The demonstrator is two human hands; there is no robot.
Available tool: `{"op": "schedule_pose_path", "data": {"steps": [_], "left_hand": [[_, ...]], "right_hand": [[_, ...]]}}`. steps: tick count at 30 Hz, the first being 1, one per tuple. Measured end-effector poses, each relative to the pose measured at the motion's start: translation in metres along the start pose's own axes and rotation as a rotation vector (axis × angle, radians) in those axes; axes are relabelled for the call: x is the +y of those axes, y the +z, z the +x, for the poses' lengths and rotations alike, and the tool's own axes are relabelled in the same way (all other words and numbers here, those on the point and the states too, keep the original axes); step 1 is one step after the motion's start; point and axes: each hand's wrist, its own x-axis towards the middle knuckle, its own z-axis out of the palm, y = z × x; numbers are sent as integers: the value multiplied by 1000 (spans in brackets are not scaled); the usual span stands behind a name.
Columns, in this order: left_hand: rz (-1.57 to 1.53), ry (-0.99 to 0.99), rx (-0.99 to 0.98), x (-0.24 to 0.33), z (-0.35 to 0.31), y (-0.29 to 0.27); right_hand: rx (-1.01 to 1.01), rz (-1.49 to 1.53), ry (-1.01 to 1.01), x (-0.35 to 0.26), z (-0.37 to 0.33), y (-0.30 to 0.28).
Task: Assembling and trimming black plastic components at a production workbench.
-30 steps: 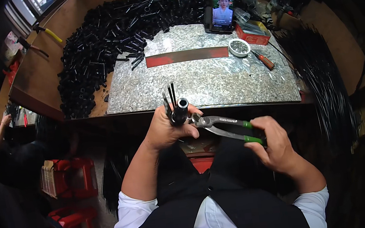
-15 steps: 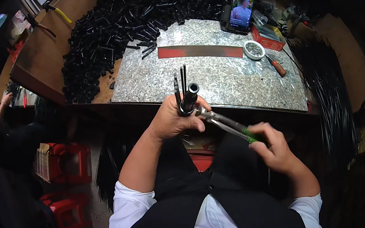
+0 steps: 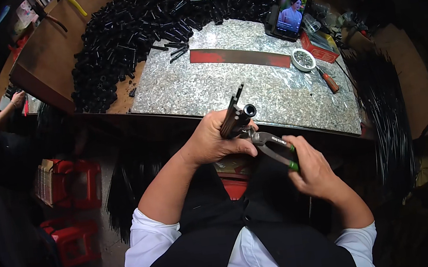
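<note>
My left hand (image 3: 208, 142) is closed around a bundle of black metal parts. A round hollow black tube (image 3: 249, 110) points up out of it, with thin flat black rods (image 3: 238, 98) beside the tube. My right hand (image 3: 313, 168) grips a pair of pliers (image 3: 275, 150) with green-tipped dark handles, which stand apart. The pliers' head reaches to the bundle by my left thumb and fingers. What lies between the jaws is too small to make out. Both hands are held over my lap, just in front of the bench edge.
A stone-topped bench (image 3: 177, 93) carries a large heap of black tubes (image 3: 124, 43), a red-brown strip (image 3: 240, 59), a white bowl of small metal pieces (image 3: 303, 60), a screwdriver (image 3: 329, 83) and a phone (image 3: 291, 14). Long black rods (image 3: 388, 129) hang at right. Red stools (image 3: 80, 183) and another person's hand (image 3: 18, 97) are at left.
The black bundle has tilted to the right and its rods now stand lower. The pliers' handles have spread apart and turned, while their head stays near my left hand.
</note>
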Motion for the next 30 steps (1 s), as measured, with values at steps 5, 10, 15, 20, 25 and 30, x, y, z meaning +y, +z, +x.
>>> {"op": "schedule_pose_path", "data": {"steps": [5, 10, 15, 20, 25, 30], "left_hand": [[-28, 49, 3, -7, -2, 1], [-146, 136, 6, -17, -6, 0], [-152, 120, 98, -20, -9, 3], [-59, 190, 116, -19, -9, -2], [19, 174, 165, -20, -10, 1], [-224, 78, 259, -27, -12, 12]], "right_hand": [[-70, 139, -67, 5, 8, -1], [-177, 289, -32, 4, 14, 0], [-253, 329, 37, 3, 19, 0], [-243, 336, 25, 2, 24, -2], [-240, 323, 146, 2, 26, 4], [-102, 275, 148, 4, 29, 20]]}}
